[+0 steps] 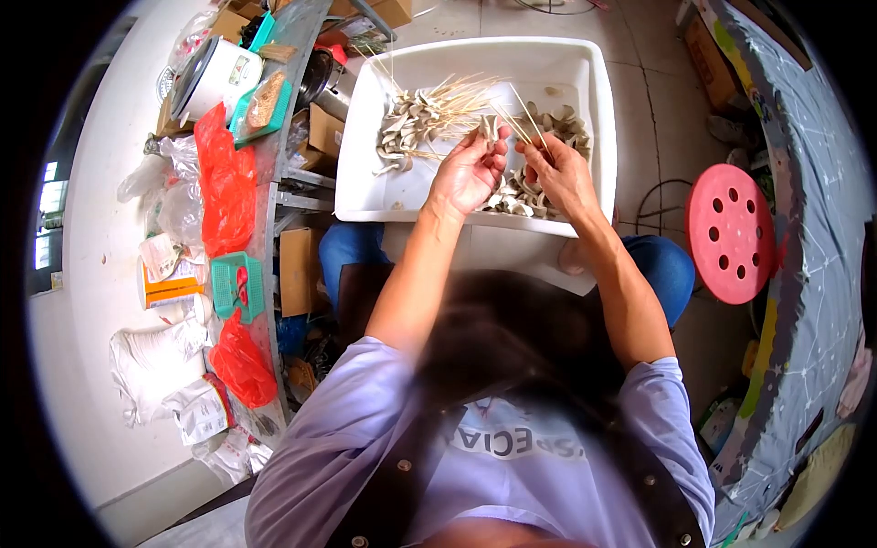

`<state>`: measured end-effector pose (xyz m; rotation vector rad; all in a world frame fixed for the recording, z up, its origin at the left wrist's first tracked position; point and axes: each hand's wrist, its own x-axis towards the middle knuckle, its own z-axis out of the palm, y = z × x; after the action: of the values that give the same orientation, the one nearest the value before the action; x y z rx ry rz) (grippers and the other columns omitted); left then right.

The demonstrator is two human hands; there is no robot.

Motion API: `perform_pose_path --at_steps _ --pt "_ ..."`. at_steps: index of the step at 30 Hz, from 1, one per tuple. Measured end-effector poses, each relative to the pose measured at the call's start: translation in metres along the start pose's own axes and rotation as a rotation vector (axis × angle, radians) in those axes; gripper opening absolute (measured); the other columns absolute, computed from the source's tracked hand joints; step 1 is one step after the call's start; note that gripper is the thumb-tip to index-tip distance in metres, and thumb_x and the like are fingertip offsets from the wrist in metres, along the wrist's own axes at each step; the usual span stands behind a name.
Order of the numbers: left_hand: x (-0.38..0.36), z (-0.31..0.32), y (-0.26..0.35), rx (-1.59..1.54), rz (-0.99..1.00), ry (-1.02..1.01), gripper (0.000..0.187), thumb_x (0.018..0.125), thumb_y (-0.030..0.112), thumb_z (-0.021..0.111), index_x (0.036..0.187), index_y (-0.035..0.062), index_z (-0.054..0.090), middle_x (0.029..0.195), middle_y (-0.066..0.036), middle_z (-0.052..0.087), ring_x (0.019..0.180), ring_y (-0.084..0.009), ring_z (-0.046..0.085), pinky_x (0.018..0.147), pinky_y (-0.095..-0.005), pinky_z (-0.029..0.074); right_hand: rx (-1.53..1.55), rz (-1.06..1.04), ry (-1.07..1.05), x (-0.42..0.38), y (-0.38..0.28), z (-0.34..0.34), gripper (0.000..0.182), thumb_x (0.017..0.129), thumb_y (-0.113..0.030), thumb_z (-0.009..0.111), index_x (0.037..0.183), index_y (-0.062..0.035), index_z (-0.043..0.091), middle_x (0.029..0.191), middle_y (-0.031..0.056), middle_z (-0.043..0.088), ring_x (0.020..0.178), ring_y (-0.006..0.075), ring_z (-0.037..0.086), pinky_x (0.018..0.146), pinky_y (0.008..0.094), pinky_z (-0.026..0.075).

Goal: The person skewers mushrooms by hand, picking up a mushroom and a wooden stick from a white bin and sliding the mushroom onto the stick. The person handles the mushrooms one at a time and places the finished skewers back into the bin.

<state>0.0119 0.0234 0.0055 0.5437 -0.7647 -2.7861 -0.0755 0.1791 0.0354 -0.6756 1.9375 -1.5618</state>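
Observation:
Over a white plastic tub, my left hand pinches a small greyish piece between thumb and fingers. Close beside it on the right, my right hand is closed on thin wooden sticks, whose tips point up and away. Several sticks threaded with greyish pieces lie in the left part of the tub. Loose greyish pieces are heaped under and behind my hands, partly hidden by them.
At the left, a shelf holds red bags, a green basket with red-handled scissors, and a white bucket. A red round stool stands at the right, near a table with a grey patterned cloth.

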Motion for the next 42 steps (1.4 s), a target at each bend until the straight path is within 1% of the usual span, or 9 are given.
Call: perform_pose_path --at_steps 3,6,10,16,22,26,31,40,42 --pt "0.000 -0.006 -0.008 -0.185 -0.085 0.007 0.022 0.093 0.009 0.053 0.115 0.0078 0.058 0.105 -0.007 0.064 0.080 -0.0128 0.063 0.066 -0.0244 0.053 -0.037 -0.029 0.007 0.003 0.009 0.003 0.021 0.092 -0.024 0.054 0.095 -0.0056 0.065 0.062 0.0039 0.058 0.057 0.0115 0.055 0.054 0.0289 0.042" --pt "0.000 -0.014 -0.012 -0.078 -0.137 -0.061 0.025 0.093 0.008 0.053 0.117 0.0081 0.055 0.111 -0.006 0.061 0.090 -0.0140 0.061 0.068 -0.0243 0.052 -0.083 -0.054 0.014 0.005 0.017 0.004 0.023 0.091 -0.028 0.055 0.091 -0.0073 0.065 0.063 0.0090 0.061 0.057 0.0189 0.060 0.055 0.0345 0.044" --pt "-0.012 0.012 -0.013 0.060 -0.054 0.096 0.023 0.091 0.009 0.057 0.114 0.0101 0.056 0.104 -0.004 0.063 0.087 -0.0126 0.062 0.068 -0.0227 0.051 -0.222 -0.046 0.066 0.004 0.016 0.003 0.026 0.089 -0.033 0.056 0.088 -0.0079 0.063 0.066 0.0148 0.061 0.061 0.0305 0.061 0.057 0.0405 0.045" --pt "-0.012 0.013 -0.010 0.331 0.000 0.144 0.025 0.088 0.013 0.062 0.113 0.0095 0.058 0.106 -0.004 0.064 0.092 -0.0152 0.062 0.074 -0.0268 0.052 -0.336 -0.075 0.050 0.000 0.010 0.003 0.026 0.089 -0.033 0.056 0.089 -0.0084 0.064 0.071 0.0184 0.061 0.067 0.0379 0.060 0.059 0.0443 0.045" --pt "-0.021 0.028 -0.012 0.454 0.055 0.168 0.021 0.087 0.011 0.064 0.108 0.0080 0.060 0.098 -0.002 0.064 0.088 -0.0138 0.063 0.074 -0.0255 0.052 -0.002 -0.047 0.073 0.004 0.013 0.002 0.027 0.087 -0.028 0.061 0.098 -0.0037 0.065 0.067 0.0126 0.064 0.061 0.0205 0.062 0.056 0.0348 0.047" --pt "-0.024 0.032 -0.017 0.694 0.156 0.174 0.014 0.086 0.011 0.065 0.099 0.0085 0.060 0.093 -0.001 0.064 0.086 -0.0124 0.063 0.075 -0.0254 0.051 -0.055 -0.056 0.019 0.005 0.012 -0.002 0.028 0.085 -0.024 0.065 0.101 -0.0002 0.065 0.069 0.0062 0.063 0.060 0.0110 0.057 0.055 0.0279 0.045" --pt "-0.024 0.032 -0.021 0.670 0.143 0.242 0.009 0.086 0.013 0.066 0.092 0.0098 0.059 0.091 0.000 0.064 0.087 -0.0105 0.062 0.075 -0.0253 0.049 0.232 0.065 0.015 0.007 0.015 0.000 0.020 0.085 -0.019 0.066 0.088 0.0013 0.064 0.064 -0.0002 0.058 0.058 0.0068 0.050 0.051 0.0237 0.040" --pt "-0.024 0.019 -0.014 0.287 0.135 0.205 0.014 0.088 0.013 0.063 0.101 0.0077 0.059 0.100 -0.005 0.064 0.089 -0.0160 0.060 0.078 -0.0291 0.047 0.419 0.169 0.015 0.005 0.004 -0.009 0.018 0.087 -0.017 0.065 0.076 -0.0038 0.059 0.059 -0.0030 0.051 0.051 0.0040 0.042 0.046 0.0201 0.032" --pt "-0.024 0.003 -0.004 0.271 0.192 0.336 0.011 0.088 0.008 0.061 0.099 0.0044 0.059 0.099 -0.008 0.063 0.091 -0.0180 0.061 0.078 -0.0286 0.048 0.446 0.215 -0.017 0.003 -0.002 -0.012 0.019 0.087 -0.017 0.065 0.075 -0.0048 0.059 0.059 -0.0032 0.051 0.049 0.0033 0.041 0.044 0.0194 0.030"
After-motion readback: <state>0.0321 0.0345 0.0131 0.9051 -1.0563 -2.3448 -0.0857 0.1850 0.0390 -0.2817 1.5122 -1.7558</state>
